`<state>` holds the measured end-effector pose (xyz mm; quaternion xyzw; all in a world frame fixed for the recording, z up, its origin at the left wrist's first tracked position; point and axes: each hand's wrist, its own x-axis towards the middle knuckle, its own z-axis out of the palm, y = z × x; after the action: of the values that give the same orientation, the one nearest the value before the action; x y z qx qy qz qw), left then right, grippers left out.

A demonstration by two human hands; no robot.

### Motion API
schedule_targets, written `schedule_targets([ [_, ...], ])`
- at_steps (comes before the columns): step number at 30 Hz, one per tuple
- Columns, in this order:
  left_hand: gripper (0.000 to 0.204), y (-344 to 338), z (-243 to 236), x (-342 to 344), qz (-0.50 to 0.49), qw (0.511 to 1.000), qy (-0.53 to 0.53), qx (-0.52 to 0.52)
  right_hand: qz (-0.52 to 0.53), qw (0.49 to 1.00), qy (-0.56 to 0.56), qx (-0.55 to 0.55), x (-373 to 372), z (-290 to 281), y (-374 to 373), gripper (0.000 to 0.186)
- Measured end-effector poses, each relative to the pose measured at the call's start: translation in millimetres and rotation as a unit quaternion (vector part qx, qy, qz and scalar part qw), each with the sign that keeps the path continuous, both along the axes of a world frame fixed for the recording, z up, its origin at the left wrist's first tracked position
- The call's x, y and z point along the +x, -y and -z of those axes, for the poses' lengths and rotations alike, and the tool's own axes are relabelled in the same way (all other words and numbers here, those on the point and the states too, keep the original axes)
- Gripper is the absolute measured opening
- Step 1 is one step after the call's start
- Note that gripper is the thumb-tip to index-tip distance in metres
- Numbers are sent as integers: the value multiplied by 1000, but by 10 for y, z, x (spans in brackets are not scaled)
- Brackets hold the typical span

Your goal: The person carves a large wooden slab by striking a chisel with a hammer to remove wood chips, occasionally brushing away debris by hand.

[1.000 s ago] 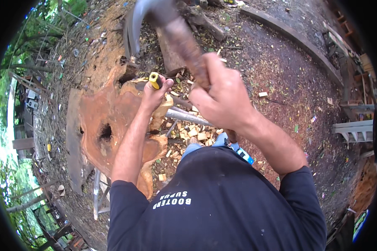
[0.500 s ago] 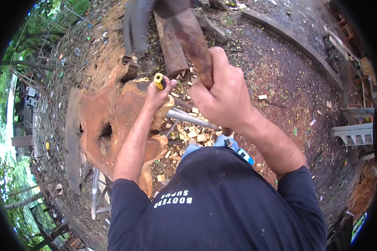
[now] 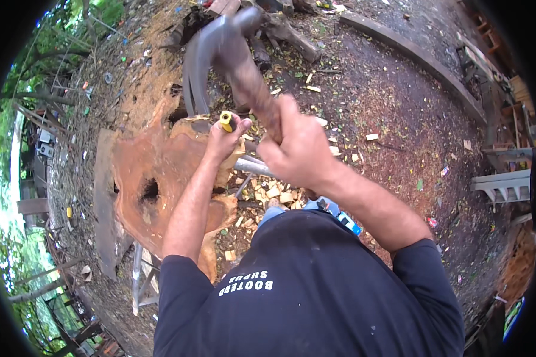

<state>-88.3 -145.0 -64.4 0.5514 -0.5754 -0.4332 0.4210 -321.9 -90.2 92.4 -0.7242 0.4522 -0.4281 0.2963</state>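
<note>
My right hand [image 3: 301, 143] is closed round the brown wooden handle of a claw hammer [image 3: 249, 84]. The hammer is raised, its dark metal head blurred by motion and its claws curving down on the left side. Below and left of the head, my left hand [image 3: 222, 143] grips a yellow-and-black tool handle [image 3: 227, 122], likely a chisel, with its butt end facing up; the blade is hidden. That hand is at the far right edge of a thick reddish-brown wood slab [image 3: 178, 149] with a dark hole in it. The hammer head and the tool handle are apart.
Pale wood chips [image 3: 274, 191] litter the ground beside the slab. A metal leg [image 3: 253, 166] juts out near my body, and another support [image 3: 138, 273] stands at the slab's near side. Logs [image 3: 289, 35] lie beyond; a long beam [image 3: 417, 59] rests at far right.
My right hand has moved left and slightly nearer to my left hand, bringing the hammer head down into fuller view. My left hand and the tool handle have barely shifted.
</note>
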Motion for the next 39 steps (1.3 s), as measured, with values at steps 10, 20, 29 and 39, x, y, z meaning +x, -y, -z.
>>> schedule_targets([
  [10,29,-13,-182,-189,37,967,247,54,-43,936,-194,291,-208,692,-91,29],
  [20,23,-63,-506,75,8,990,-140,0,28,942,-114,314,-697,940,-339,32],
  [29,29,-276,-417,-281,50,998,35,-11,36,928,-34,370,-855,1056,-719,25],
  [39,35,-841,-288,-728,125,938,150,-286,-50,895,372,239,-765,582,-870,22],
])
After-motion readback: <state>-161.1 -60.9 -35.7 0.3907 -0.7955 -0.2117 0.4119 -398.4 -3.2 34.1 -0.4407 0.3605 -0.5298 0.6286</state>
